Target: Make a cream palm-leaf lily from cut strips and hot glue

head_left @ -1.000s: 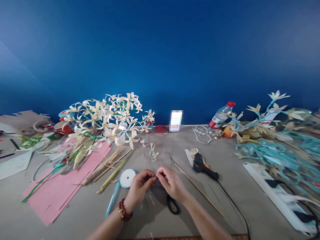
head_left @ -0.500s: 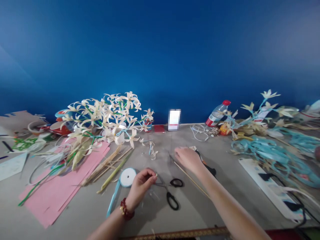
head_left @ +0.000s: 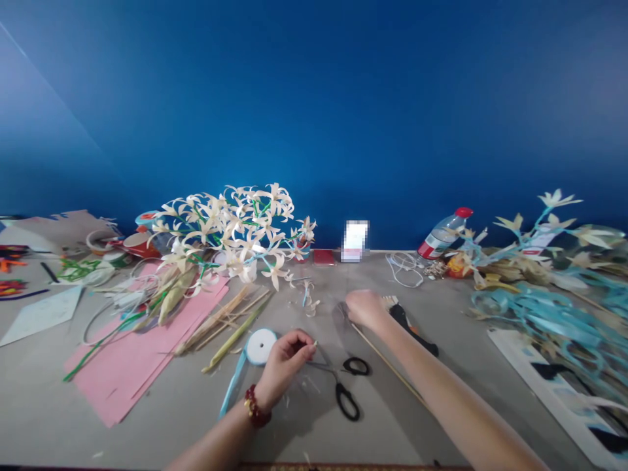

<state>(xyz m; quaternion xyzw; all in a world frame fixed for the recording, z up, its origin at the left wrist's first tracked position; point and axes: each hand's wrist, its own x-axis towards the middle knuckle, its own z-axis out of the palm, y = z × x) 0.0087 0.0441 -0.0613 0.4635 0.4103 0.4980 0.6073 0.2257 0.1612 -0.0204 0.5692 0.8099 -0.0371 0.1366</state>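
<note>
My left hand (head_left: 287,356) hovers low over the grey table (head_left: 161,418), fingers pinched on a tiny pale sliver. It sits beside a white ribbon roll (head_left: 261,345) with a light-blue tail. Black scissors (head_left: 346,383) lie just right of it. My right hand (head_left: 366,307) reaches forward with fingers curled down at the far end of a thin wooden stick (head_left: 387,363). What those fingers grip is hidden. A black glue gun (head_left: 412,327) lies right beside that hand.
A heap of cream paper flowers (head_left: 235,229) lies on pink sheets (head_left: 132,360) at left, with loose sticks (head_left: 220,320). At the back stand a plastic bottle (head_left: 444,232) and white cord (head_left: 405,268). Blue-stemmed flowers (head_left: 540,288) and a white power strip (head_left: 554,386) fill the right.
My right hand left the left hand and reached forward to the stick's far end near the glue gun, uncovering the scissors. The left hand kept its pinch.
</note>
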